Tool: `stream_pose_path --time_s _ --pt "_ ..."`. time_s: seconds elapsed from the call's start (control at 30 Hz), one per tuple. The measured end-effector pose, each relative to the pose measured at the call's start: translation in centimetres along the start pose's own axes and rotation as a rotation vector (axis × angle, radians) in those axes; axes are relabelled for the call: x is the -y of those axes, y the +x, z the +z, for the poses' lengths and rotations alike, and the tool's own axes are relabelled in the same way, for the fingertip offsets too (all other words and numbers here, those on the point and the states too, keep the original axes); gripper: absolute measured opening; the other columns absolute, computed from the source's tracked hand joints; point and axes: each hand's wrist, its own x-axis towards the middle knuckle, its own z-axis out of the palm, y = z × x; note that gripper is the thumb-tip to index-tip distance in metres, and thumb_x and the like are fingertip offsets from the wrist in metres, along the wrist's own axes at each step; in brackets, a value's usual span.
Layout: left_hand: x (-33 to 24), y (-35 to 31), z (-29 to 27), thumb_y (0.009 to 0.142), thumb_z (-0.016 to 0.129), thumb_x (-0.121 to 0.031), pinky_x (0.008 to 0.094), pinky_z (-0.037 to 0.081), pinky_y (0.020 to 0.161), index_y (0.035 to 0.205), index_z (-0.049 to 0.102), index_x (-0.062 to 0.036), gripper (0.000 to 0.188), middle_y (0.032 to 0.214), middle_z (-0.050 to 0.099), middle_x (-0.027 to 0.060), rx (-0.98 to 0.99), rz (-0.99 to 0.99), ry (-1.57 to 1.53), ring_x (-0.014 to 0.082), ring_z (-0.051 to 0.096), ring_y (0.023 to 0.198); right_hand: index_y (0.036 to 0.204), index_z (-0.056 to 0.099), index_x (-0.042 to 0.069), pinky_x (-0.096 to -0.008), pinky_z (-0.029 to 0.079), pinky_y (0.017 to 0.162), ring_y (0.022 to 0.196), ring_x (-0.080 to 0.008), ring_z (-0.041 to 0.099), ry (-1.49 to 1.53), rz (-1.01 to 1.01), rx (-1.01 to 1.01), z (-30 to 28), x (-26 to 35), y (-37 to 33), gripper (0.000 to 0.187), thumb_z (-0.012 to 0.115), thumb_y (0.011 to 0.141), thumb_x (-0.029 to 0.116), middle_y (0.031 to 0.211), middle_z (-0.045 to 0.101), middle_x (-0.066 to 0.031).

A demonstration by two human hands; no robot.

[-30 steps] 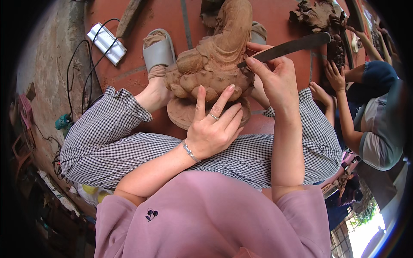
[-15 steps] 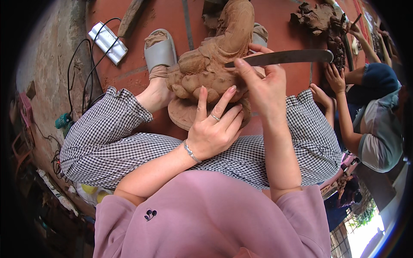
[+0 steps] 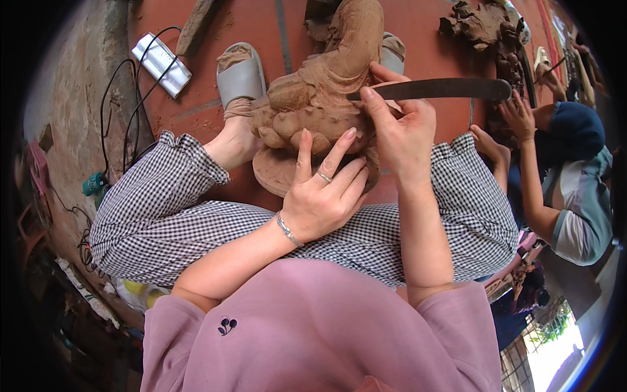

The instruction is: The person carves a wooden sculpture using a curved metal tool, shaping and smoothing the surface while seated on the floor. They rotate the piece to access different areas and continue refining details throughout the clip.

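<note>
A brown carved wooden figure (image 3: 297,127) with rounded, knobby forms stands between my feet, its top cut off by the upper edge. My left hand (image 3: 330,193) lies against its near side, fingers spread and touching the carving above the round base (image 3: 271,173). In my right hand (image 3: 405,130) is a long, flat dark metal file (image 3: 450,88), pinched between thumb and fingers near its left end. That end meets the carving's right side, though the contact is partly hidden by my thumb. Its rounded free end points right.
Gray slippers (image 3: 241,80) are on my feet on the red tiled floor (image 3: 258,26). At left lie a white block (image 3: 163,65) with black cable and a wooden piece (image 3: 196,26). A co-worker (image 3: 575,196) sits at right beside a dark gnarled carving (image 3: 480,26).
The file has shifted slightly right and tilted a little differently in my right hand. My left hand stays on the carving. The co-worker's near hand has moved slightly right.
</note>
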Motion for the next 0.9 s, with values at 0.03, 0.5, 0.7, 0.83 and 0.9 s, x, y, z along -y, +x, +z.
stream_pose_path --time_s 0.03,0.5,0.7,0.83,0.9 --pt "0.0 0.0 -0.1 0.077 0.079 -0.029 0.0756 0.009 0.118 0.1 0.077 -0.0123 0.028 0.111 0.072 -0.0008 0.003 0.0 -0.007 0.031 0.047 0.143 0.1 0.071 -0.009 -0.0271 0.058 0.08 0.096 -0.0143 0.07 -0.023 -0.039 -0.005 -0.3 -0.4 0.2 0.019 0.072 0.094 0.008 0.122 0.069 -0.0152" --pt "0.0 0.0 0.0 0.076 0.079 -0.029 0.0753 0.009 0.118 0.101 0.077 -0.0118 0.03 0.113 0.072 -0.0007 0.002 0.015 0.012 0.0318 0.048 0.142 0.102 0.07 -0.007 -0.024 0.055 0.079 0.093 -0.0113 0.066 0.12 -0.023 -0.046 0.5 0.4 -0.2 0.015 0.07 0.095 0.006 0.122 0.069 -0.0122" --pt "-0.2 0.3 -0.2 0.078 0.075 -0.025 0.0733 0.014 0.119 0.094 0.075 -0.009 0.023 0.108 0.07 0.0003 -0.024 -0.016 -0.039 0.029 0.048 0.142 0.111 0.072 -0.006 -0.0248 0.056 0.078 0.087 -0.0117 0.068 0.128 0.054 0.044 -1.4 -0.7 1.2 0.021 0.068 0.098 0.009 0.098 0.074 -0.0085" --pt "0.0 0.0 0.0 0.076 0.079 -0.029 0.0756 0.009 0.118 0.102 0.077 -0.012 0.031 0.113 0.072 -0.0008 0.021 0.01 0.01 0.0331 0.048 0.142 0.101 0.072 -0.006 -0.0247 0.055 0.074 0.086 -0.0125 0.069 0.255 -0.009 -0.101 1.4 0.0 -0.6 0.016 0.072 0.092 0.007 0.098 0.073 -0.0108" --pt "0.0 0.0 0.1 0.076 0.079 -0.028 0.0757 0.009 0.118 0.102 0.077 -0.0118 0.031 0.113 0.072 -0.0008 0.012 0.007 0.02 0.0334 0.048 0.142 0.104 0.072 -0.006 -0.0241 0.055 0.075 0.085 -0.0111 0.068 0.113 -0.021 -0.015 0.2 -0.2 -0.1 0.019 0.073 0.093 0.009 0.098 0.074 -0.0092"
